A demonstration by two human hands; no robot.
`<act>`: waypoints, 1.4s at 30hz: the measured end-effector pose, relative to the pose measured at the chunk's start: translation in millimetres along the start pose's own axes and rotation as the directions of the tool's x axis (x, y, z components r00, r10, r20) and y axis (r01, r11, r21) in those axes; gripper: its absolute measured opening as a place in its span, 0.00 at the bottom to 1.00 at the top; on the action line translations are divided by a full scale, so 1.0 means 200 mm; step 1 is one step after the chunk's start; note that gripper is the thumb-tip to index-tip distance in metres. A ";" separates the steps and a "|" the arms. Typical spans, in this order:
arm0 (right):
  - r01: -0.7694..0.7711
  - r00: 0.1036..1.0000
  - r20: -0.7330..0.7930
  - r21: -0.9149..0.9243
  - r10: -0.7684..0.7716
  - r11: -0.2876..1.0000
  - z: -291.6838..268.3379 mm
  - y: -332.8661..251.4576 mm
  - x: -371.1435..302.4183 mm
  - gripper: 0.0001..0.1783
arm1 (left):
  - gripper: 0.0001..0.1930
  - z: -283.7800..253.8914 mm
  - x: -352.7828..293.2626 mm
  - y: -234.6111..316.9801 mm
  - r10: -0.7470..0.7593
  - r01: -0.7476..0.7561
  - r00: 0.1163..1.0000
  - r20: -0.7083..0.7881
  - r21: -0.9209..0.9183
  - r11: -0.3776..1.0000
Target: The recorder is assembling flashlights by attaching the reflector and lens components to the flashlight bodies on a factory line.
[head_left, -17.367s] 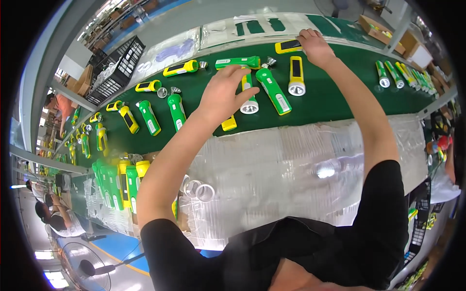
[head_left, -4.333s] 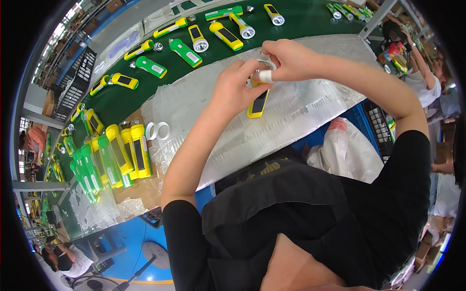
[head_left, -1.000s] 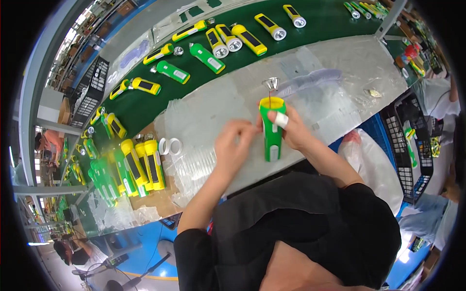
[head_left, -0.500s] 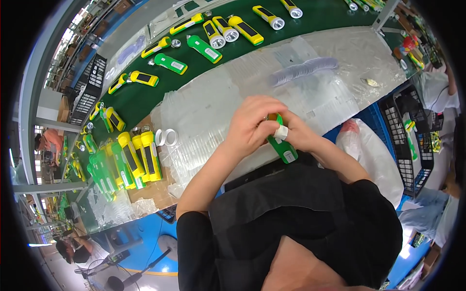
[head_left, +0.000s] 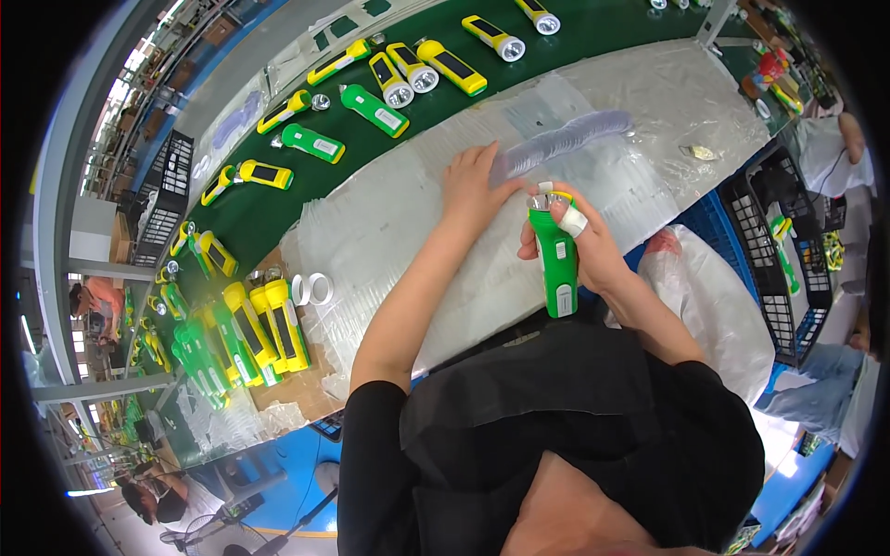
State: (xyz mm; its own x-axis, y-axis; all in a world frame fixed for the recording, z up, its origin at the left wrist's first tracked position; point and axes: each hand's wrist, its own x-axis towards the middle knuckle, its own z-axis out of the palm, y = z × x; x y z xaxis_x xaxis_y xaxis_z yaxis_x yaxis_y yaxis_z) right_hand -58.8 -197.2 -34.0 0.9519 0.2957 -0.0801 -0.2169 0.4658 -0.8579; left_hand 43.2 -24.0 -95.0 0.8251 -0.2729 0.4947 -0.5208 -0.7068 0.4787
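My right hand (head_left: pixel 593 243) is closed round a green flashlight (head_left: pixel 560 278) in front of my chest, with the bare silver reflector at its top. White wraps show on two of that hand's fingers. To the left, my left hand (head_left: pixel 475 190) reaches over the plastic-covered work surface, fingers stretched out. Its fingertips are beside the near left end of a long row of clear round lenses (head_left: pixel 565 144). Whether they touch a lens, I cannot tell.
Two white rings (head_left: pixel 311 289) lie left of my arm, beside a cluster of yellow-green flashlights (head_left: pixel 264 324). More flashlights (head_left: pixel 375 109) lie along the green conveyor belt (head_left: pixel 445 116) at the far side. A white sack (head_left: pixel 709 296) and a black crate (head_left: pixel 788 324) stand at right.
My hands have parted: the left let go of the flashlight and moved forward-left to the lens row. The right keeps the flashlight, now more upright with its reflector uncovered. Belt flashlights shifted slightly left.
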 end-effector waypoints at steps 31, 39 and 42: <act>-0.086 0.837 0.507 -0.247 0.204 0.965 0.33 0.09 0.16 0.24 | 0.19 -0.65 -0.43 0.19 0.213 -0.239 0.963 -0.164 -0.159 0.958; -0.095 0.952 0.280 -0.120 0.126 0.988 0.45 0.23 0.26 0.21 | 0.17 -0.67 -0.42 0.09 0.144 -0.200 0.956 -0.257 -0.210 0.957; -0.069 0.854 0.505 -0.125 0.124 0.990 0.44 0.18 0.35 0.21 | 0.23 -0.81 -0.47 0.03 0.002 -0.027 0.968 -0.251 -0.098 0.995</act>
State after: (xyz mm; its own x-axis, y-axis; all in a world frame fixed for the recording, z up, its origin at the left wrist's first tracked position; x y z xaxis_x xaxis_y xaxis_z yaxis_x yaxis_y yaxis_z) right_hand -19.1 -86.3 -26.4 0.6769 0.7315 0.0821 -0.2538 0.3366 -0.9068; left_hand -73.3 103.4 -21.9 0.7430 -0.1018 0.6615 -0.5617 -0.6321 0.5337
